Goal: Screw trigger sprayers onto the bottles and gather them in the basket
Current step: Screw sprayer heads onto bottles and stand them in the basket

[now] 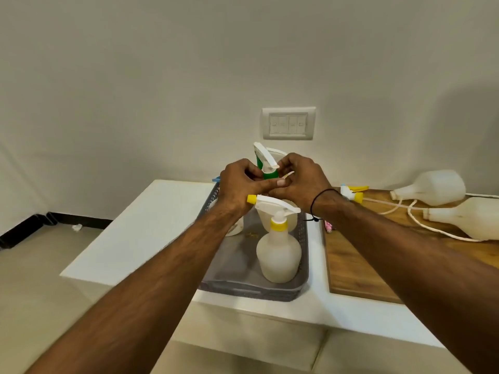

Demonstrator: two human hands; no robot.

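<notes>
1. A plain pale wall with a switch plate (288,123) stands behind a white tabletop (151,225); a wooden board (351,265) lies on its right part.
2. A grey basket (303,255) sits on the tabletop, just left of the board.
3. In the basket's near right corner a white bottle (278,255) stands upright with a yellow-collared sprayer (275,207) on it.
4. My left hand (239,184) and right hand (299,179) meet above the basket's far end, both grips curled narrow around a green-and-white sprayer (266,161).
5. Whatever sits below that sprayer is hidden by my hands.
6. On the board, well to the right, two bare bottles (432,186) (469,217) lie on their sides.
7. A loose sprayer (352,194) with its long tube lies just beside their necks.
</notes>
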